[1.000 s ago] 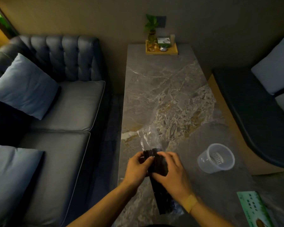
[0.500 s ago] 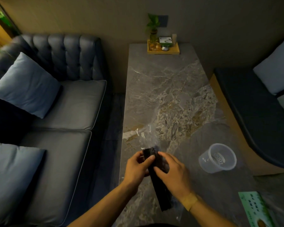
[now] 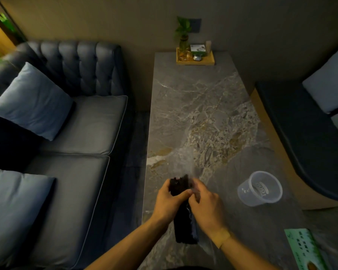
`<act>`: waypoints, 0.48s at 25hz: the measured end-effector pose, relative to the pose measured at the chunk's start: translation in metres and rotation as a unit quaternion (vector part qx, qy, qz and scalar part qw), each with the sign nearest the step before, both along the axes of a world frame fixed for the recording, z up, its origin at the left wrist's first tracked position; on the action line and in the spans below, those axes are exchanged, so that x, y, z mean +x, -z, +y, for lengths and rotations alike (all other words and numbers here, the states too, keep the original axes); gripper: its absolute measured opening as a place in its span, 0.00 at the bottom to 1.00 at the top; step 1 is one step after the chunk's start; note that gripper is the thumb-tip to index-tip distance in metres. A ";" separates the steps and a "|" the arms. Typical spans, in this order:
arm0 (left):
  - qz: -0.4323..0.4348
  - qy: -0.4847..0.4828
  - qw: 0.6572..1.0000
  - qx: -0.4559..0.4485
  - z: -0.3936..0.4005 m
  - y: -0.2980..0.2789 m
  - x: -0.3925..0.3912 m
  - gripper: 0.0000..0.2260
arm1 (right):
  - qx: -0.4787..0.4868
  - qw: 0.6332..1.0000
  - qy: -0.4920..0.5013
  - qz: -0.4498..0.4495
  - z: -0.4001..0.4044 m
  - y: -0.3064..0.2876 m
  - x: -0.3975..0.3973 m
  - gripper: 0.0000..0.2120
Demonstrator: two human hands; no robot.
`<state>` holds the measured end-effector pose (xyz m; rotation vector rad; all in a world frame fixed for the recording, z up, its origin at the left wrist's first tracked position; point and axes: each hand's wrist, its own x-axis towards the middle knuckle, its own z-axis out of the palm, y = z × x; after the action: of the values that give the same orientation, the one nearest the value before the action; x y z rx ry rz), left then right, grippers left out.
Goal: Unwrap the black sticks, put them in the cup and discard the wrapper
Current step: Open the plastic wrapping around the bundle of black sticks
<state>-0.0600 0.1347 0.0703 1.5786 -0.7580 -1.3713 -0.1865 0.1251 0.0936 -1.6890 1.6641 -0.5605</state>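
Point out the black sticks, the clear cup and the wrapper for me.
black sticks [image 3: 184, 228], head view, lower part of the bundle below the hands.
clear cup [image 3: 248, 191], head view, its near side wall.
wrapper [image 3: 183, 160], head view, loose clear plastic above the stick tips.

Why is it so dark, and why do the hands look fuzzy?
Head view: dim warm room light; the hands and clear wrapper are smeared by motion blur; the sticks go nearly black; the wide lens bends the sofa and table edges.

Lounge seating nook: tufted sofa [image 3: 70, 106], cushions [image 3: 30, 100], marble table [image 3: 199, 106].
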 end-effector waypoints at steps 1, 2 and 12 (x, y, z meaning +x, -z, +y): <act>0.001 -0.004 1.000 0.004 0.000 0.001 0.000 0.14 | -0.001 1.000 0.000 0.002 -0.002 -0.001 0.001 0.18; 0.004 -0.008 1.000 0.010 0.000 0.001 0.001 0.13 | 0.012 0.999 0.012 -0.030 -0.005 -0.002 -0.001 0.15; 0.211 0.103 0.971 0.036 -0.006 -0.019 0.028 0.23 | 0.302 0.860 0.007 -0.412 -0.031 -0.012 -0.055 0.16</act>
<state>-0.0316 0.1282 0.0894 1.2196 -0.6258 -1.8294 -0.2417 0.0939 0.1052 -0.7892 1.0442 -0.5729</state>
